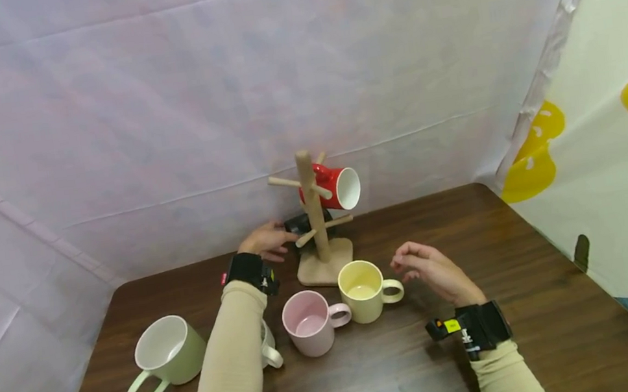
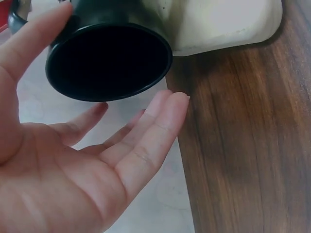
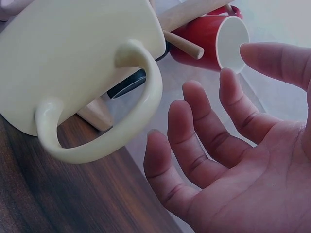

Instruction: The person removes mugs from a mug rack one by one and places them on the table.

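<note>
On the wooden mug tree (image 1: 314, 215), a red mug (image 1: 342, 187) hangs from an upper peg, its white inside facing right. Behind the post at lower-peg height is a black mug (image 1: 298, 224), its mouth turned to my left hand (image 1: 266, 241). That hand's fingers are spread by the mug's rim (image 2: 109, 97), thumb near its side in the left wrist view. My right hand (image 1: 432, 271) is held with loosely bent fingers and nothing in it, just right of the handle of a yellow mug (image 1: 362, 291). The yellow mug stands upright in front of the tree's base.
A pink mug (image 1: 309, 324) stands left of the yellow one. Farther left is a large light green mug (image 1: 177, 353). My left sleeve (image 1: 229, 370) partly hides a whitish mug (image 1: 269, 345). A cloth wall (image 1: 164, 123) rises behind the brown table (image 1: 538, 299).
</note>
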### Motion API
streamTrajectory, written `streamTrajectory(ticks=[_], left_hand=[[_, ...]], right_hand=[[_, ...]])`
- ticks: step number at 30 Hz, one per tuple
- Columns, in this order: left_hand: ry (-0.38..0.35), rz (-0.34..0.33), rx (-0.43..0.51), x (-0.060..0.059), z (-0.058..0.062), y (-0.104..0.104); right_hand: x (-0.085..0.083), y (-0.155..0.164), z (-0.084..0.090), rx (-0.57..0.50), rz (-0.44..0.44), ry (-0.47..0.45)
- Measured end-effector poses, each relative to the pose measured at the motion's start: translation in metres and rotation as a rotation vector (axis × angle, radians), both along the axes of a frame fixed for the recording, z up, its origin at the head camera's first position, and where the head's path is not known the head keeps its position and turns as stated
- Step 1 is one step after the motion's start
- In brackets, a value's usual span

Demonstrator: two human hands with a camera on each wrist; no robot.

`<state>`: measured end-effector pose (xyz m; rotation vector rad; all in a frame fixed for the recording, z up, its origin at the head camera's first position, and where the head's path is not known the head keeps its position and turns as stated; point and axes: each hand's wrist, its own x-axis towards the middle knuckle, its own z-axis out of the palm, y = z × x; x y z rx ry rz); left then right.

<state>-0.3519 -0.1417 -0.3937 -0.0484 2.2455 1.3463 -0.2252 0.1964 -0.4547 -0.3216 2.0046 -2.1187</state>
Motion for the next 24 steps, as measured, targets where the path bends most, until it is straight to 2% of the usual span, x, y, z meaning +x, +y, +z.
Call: streamTrajectory(ticks=[12, 15, 19, 24], left_hand=[[-0.041, 0.001, 0.062, -0.008, -0.004, 0.001], [-0.034, 0.003, 0.085, -0.018, -0.015, -0.002], [-0.038, 0.017, 0.104, -0.027, -0.023, -0.003], [-0.047, 0.021, 0.115, -0.023, -0.02, 0.002]], right_hand=[[-0.001, 0.001, -0.002, 0.001, -0.002, 0.002], [0.0, 0.001, -0.001, 0.002, 0.001, 0.005], [0.0, 0.001, -0.001, -0.001, 0.003, 0.006], [0.0, 0.001, -0.002, -0.001, 0.003, 0.004]])
